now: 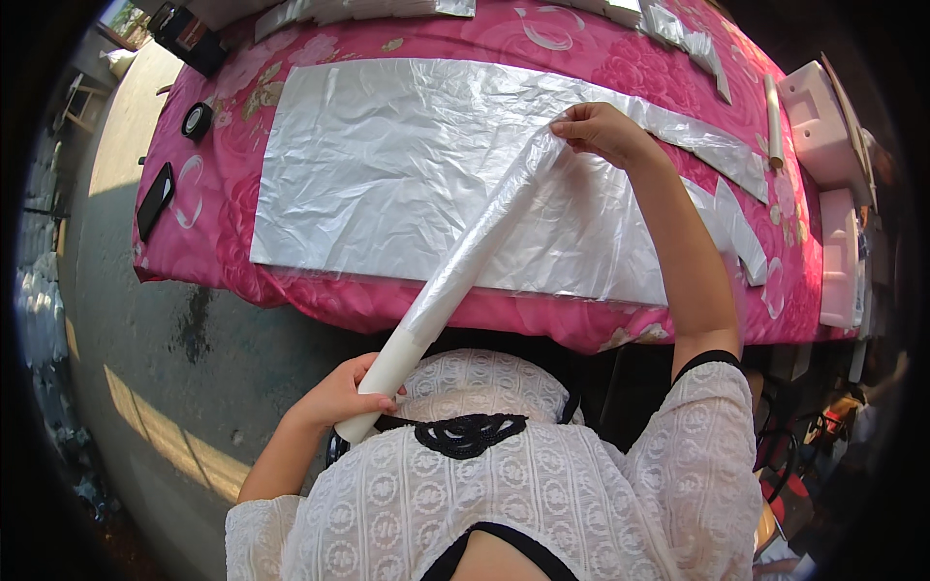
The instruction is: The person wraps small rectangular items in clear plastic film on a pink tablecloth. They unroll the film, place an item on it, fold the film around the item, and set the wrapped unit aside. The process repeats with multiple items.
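Note:
My left hand (341,392) grips the lower end of a long white roll (397,363) close to my chest. Clear plastic film (484,242) sleeves the roll and runs up and to the right. My right hand (603,131) pinches the film's upper end above the table. Under it a large silvery sheet (387,165) lies flat on a table covered with a pink flowered cloth (242,261).
Cut silvery strips (722,155) lie to the right of the sheet and more lie along the far edge. A black tape roll (197,120) and a black flat phone-like object (155,199) sit at the table's left end. White foam boxes (823,126) stand at the right.

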A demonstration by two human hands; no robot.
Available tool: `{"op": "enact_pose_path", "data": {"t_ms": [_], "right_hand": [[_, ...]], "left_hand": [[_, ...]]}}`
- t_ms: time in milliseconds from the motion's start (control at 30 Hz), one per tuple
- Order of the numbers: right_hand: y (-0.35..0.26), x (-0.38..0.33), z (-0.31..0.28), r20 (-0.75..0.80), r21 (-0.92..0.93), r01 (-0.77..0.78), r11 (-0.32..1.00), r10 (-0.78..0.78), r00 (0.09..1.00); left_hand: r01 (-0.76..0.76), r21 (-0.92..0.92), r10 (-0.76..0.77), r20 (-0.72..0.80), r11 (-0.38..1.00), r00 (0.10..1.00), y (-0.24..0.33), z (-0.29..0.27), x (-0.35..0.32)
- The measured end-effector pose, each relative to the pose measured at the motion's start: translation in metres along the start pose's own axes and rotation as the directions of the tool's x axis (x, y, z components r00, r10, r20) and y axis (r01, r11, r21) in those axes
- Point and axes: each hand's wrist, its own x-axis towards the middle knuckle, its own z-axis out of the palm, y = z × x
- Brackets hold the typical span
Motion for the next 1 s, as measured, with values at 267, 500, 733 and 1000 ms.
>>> {"op": "enact_pose_path", "data": {"t_ms": [267, 500, 733, 1000], "right_hand": [[-0.009, 0.004, -0.010, 0.040, 0.054, -0.077, 0.996, 0.075, 0.996], [-0.014, 0.007, -0.022, 0.082, 0.034, -0.176, 0.984, 0.173, 0.981], [-0.022, 0.018, -0.010, 0.130, -0.217, -0.282, 0.935, 0.314, 0.940], [-0.016, 0.015, -0.005, 0.274, -0.304, -0.099, 0.948, 0.186, 0.944]], "left_hand": [[-0.023, -0.116, 0.032, 0.078, 0.993, 0.996, -0.008, -0.002, 0.020], [-0.002, -0.128, 0.016, 0.103, 0.992, 0.995, -0.018, -0.010, 0.024], [0.018, -0.093, -0.012, 0.061, 0.996, 0.998, -0.016, -0.007, 0.023], [0.009, -0.087, -0.004, 0.055, 0.996, 0.998, -0.016, -0.006, 0.021]]}}
